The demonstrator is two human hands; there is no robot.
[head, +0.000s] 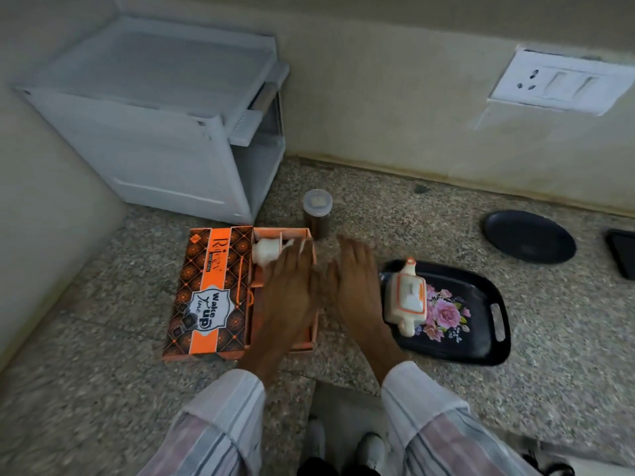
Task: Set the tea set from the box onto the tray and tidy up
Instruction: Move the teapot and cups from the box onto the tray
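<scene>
An orange patterned tea-set box (209, 293) lies open on the stone counter, its lid folded out to the left. A white ceramic piece (266, 250) rests in the box's far compartment. My left hand (287, 293) hovers over the box's open tray, fingers spread and blurred, covering what lies under it. My right hand (355, 286) is just right of the box, fingers spread over the counter, holding nothing. A white teapot with orange trim (407, 297) stands on the left part of a black floral tray (481, 338).
A brown jar with a clear lid (316, 214) stands right behind the box. A white plastic rack (165, 125) fills the back left corner. A black plate (529, 240) and a dark phone (623, 252) lie at the right. A wall socket (560, 80) is above.
</scene>
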